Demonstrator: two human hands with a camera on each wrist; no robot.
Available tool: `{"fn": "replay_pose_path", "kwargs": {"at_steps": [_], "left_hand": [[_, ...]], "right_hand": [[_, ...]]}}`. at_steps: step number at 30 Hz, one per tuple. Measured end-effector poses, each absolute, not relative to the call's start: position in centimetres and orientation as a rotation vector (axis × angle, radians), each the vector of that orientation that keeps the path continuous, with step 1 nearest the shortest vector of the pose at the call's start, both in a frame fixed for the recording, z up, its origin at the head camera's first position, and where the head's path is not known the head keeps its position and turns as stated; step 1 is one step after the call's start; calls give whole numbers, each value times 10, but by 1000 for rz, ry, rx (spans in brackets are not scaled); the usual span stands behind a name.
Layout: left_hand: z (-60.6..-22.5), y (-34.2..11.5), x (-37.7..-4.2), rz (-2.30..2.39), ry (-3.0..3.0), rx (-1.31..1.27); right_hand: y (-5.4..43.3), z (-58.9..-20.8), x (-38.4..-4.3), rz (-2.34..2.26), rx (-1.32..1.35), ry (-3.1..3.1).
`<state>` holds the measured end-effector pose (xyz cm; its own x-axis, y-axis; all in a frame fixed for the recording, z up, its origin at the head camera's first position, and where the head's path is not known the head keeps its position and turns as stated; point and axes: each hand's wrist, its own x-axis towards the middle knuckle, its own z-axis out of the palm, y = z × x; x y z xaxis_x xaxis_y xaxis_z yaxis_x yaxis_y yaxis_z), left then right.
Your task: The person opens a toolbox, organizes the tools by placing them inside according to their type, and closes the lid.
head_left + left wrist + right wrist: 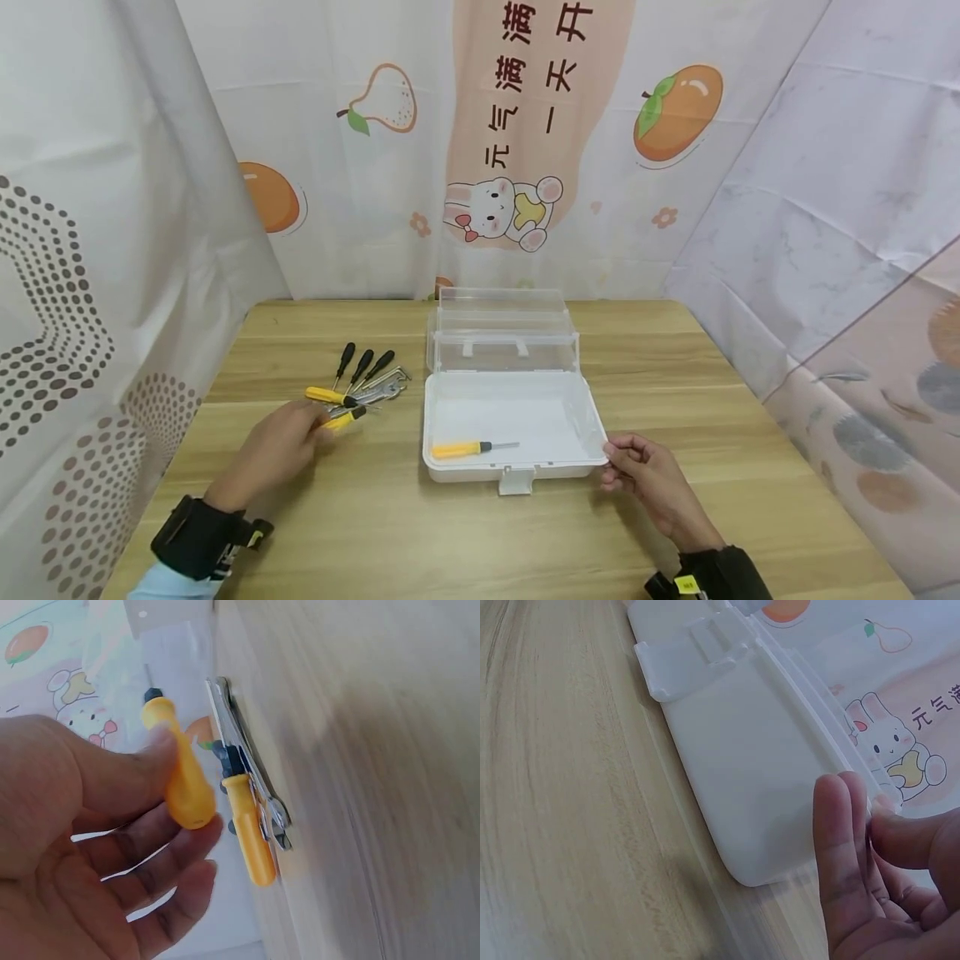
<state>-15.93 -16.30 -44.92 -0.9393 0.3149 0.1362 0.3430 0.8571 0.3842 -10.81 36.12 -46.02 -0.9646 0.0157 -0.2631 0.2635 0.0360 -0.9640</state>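
White fabric curtains printed with orange fruit and a cartoon rabbit [360, 183] are hanging behind and beside a pale wood-grain table [390, 542]. Near the table's middle, a shallow white plastic box [465, 477] is standing open, its clear plastic lid [510, 354] leaning back on the far side. At the box's near right corner, the person's right hand [656, 479] is pinching the rim between thumb and fingers. Left of the box, the left hand [277, 446] is holding a yellow-handled screwdriver with a black collar [191, 787], its handle gripped narrowly between thumb and fingers, just beside a loose group of tools. In that group, silver metal wrenches [386, 390] are lying together; three slim black-handled screwdrivers [362, 365] are fanning out on their far side, and a second yellow-handled screwdriver [330, 396] is resting at their near end. Inside the box, a third yellow-handled screwdriver [457, 450] is lying along the near wall, its shank pointing right.
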Motion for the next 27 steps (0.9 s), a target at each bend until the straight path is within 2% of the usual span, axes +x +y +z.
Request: {"fn": "replay_pose_path", "kwargs": {"at_steps": [27], "left_hand": [[-434, -145, -158, -639, -2734, -546]], "right_hand": [[359, -457, -107, -2064, 300, 2103]]}}
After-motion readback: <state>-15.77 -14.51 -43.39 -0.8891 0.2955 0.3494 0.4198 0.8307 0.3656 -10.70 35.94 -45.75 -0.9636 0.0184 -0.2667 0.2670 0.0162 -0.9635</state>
